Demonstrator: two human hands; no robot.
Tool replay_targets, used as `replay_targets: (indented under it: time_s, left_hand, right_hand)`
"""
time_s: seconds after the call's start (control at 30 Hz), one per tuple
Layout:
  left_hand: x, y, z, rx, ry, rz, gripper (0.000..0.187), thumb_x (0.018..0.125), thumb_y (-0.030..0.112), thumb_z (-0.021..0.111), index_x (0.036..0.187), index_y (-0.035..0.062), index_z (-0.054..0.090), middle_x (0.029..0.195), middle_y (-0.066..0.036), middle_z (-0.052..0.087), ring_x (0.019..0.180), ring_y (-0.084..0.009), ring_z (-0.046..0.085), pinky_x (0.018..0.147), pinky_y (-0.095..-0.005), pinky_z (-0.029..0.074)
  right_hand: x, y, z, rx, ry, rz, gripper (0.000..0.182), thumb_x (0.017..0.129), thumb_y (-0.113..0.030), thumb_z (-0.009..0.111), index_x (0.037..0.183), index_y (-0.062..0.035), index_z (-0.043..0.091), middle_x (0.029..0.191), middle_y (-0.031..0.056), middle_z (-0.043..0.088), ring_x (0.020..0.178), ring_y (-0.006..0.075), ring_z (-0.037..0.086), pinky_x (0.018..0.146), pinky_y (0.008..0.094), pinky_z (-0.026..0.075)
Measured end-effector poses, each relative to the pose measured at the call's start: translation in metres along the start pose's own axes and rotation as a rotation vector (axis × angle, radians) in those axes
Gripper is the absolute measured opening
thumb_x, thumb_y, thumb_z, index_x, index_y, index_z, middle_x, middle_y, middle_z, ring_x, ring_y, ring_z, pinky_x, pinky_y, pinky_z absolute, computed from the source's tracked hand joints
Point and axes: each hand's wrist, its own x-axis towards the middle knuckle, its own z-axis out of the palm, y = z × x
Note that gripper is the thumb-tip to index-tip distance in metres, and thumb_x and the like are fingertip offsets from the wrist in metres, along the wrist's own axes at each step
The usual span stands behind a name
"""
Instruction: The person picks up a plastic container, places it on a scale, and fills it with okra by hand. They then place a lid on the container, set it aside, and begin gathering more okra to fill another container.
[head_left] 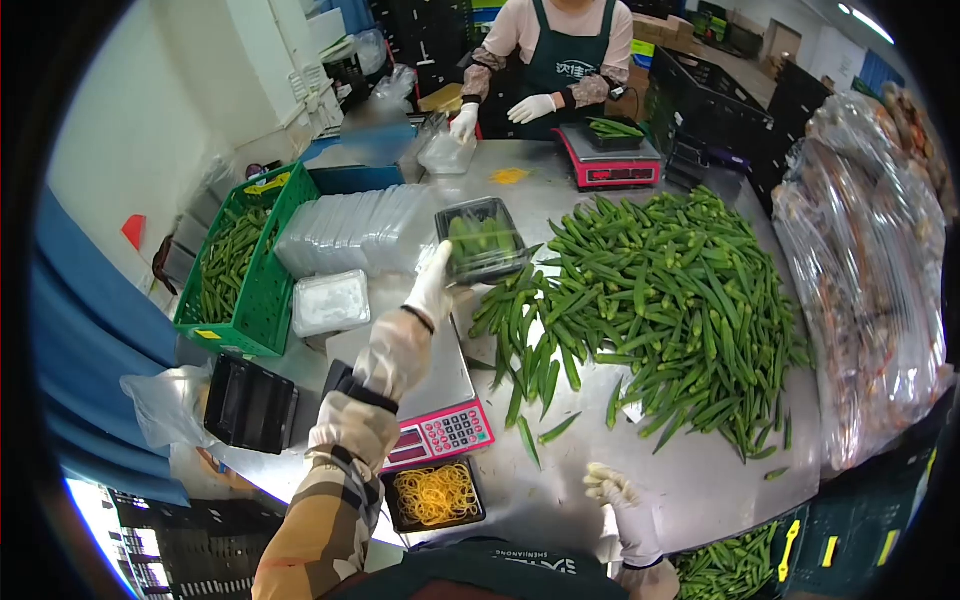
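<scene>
My left hand point(432, 285), gloved in white, reaches forward with its fingers closed on the near left edge of a black tray of okra with a clear lid point(482, 238). That arm passes over a pink-framed scale point(455, 430). A big heap of loose okra point(660, 300) spreads to the right of the tray. My right hand point(612, 487), also in a white glove, is low by the table's front edge. Its fingers are slightly bent and apart, with nothing seen in them. A black tray of yellow rubber bands point(436, 494) sits below the scale.
Clear lids point(350, 228) are stacked beside a green crate of okra point(240, 260). An empty black tray point(252, 403) lies left. Across the table point(560, 480), a co-worker's gloved hand point(464, 122) touches clear plastic, near a second scale point(612, 165). Bagged goods point(865, 280) line the right side.
</scene>
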Motion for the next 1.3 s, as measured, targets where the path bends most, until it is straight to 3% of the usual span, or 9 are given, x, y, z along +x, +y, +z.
replay_targets:
  time_s: [0.13,0.23,0.5,0.6,0.63,0.67,1.13,1.27,1.3]
  left_hand:
    - [0.015,-0.019,-0.023,0.101,0.020,-0.019,0.057,0.090,0.034,0.066,0.138,0.0129,0.042,0.135,-0.018,0.046,0.113,-0.0331,0.054,0.091,-0.0444,0.048]
    - [-0.007,-0.023,-0.081,0.394,0.089,0.440,0.036,0.093,0.017,0.063,0.126,0.0070,0.056,0.109,-0.002,0.062,0.096,-0.0133,0.058,0.084,-0.0290,0.049]
    - [-0.165,0.033,-0.370,1.043,1.143,0.970,0.029,0.093,0.015,0.059,0.117,-0.0008,0.061,0.113,-0.014,0.064,0.104,-0.0235,0.060,0.094,-0.0315,0.044]
    - [-0.251,0.021,-0.422,1.236,1.202,0.621,0.028,0.096,0.020,0.054,0.110,-0.0015,0.064,0.102,-0.017,0.068,0.096,-0.0295,0.064,0.090,-0.0325,0.047]
    - [-0.268,0.018,-0.441,1.396,1.124,0.206,0.027,0.096,0.021,0.054,0.108,0.0007,0.067,0.096,-0.015,0.071,0.089,-0.0287,0.067,0.087,-0.0326,0.049]
    - [-0.276,-0.011,-0.473,1.355,1.058,0.585,0.027,0.096,0.021,0.055,0.108,0.0018,0.069,0.100,-0.016,0.071,0.090,-0.0275,0.068,0.086,-0.0327,0.049]
    - [-0.250,0.013,-0.541,0.884,1.060,0.650,0.024,0.089,0.020,0.066,0.099,0.0000,0.073,0.093,-0.008,0.072,0.085,-0.0156,0.064,0.083,-0.0276,0.049]
    - [-0.254,0.052,-0.488,0.563,1.561,0.809,0.024,0.089,0.019,0.067,0.100,-0.0015,0.072,0.092,-0.009,0.072,0.082,-0.0170,0.064,0.081,-0.0293,0.051]
    - [-0.264,0.056,-0.427,0.538,1.450,0.927,0.026,0.089,0.019,0.067,0.103,-0.0020,0.070,0.095,-0.011,0.072,0.083,-0.0171,0.064,0.080,-0.0303,0.051]
  right_hand:
    - [0.017,0.011,0.011,-0.079,-0.088,0.109,0.032,0.095,-0.007,0.053,0.125,0.0026,0.057,0.107,0.0107,0.067,0.086,0.0106,0.061,0.075,0.0220,0.047]
    - [0.025,0.030,0.008,-0.097,-0.139,0.148,0.032,0.095,-0.007,0.053,0.125,0.0027,0.057,0.107,0.0105,0.067,0.086,0.0111,0.061,0.075,0.0220,0.046]
    - [0.033,0.022,0.006,-0.224,-0.069,0.125,0.033,0.096,-0.010,0.054,0.126,0.0018,0.057,0.106,0.0091,0.067,0.085,0.0102,0.061,0.072,0.0206,0.046]
    - [0.038,0.025,0.007,-0.231,-0.092,0.082,0.032,0.096,-0.010,0.053,0.125,0.0041,0.057,0.109,0.0102,0.066,0.087,0.0108,0.061,0.076,0.0225,0.048]
    - [0.038,0.023,0.011,-0.244,-0.110,0.065,0.032,0.096,-0.009,0.053,0.124,0.0048,0.057,0.111,0.0106,0.066,0.088,0.0116,0.062,0.077,0.0231,0.049]
    - [0.034,0.022,0.016,-0.253,-0.117,0.056,0.032,0.095,-0.009,0.052,0.124,0.0055,0.057,0.112,0.0110,0.065,0.090,0.0123,0.062,0.079,0.0238,0.049]
    - [-0.045,0.058,0.022,-0.335,-0.122,-0.001,0.035,0.094,-0.008,0.059,0.127,0.0017,0.056,0.111,0.0084,0.067,0.100,0.0118,0.061,0.090,0.0240,0.047]
    - [-0.051,0.083,0.007,-0.428,-0.086,-0.011,0.036,0.094,-0.013,0.061,0.127,0.0000,0.057,0.111,0.0082,0.067,0.099,0.0120,0.061,0.090,0.0251,0.048]
    - [-0.051,0.086,0.004,-0.468,-0.080,-0.021,0.036,0.094,-0.014,0.061,0.126,-0.0004,0.058,0.111,0.0081,0.067,0.099,0.0121,0.061,0.089,0.0254,0.048]
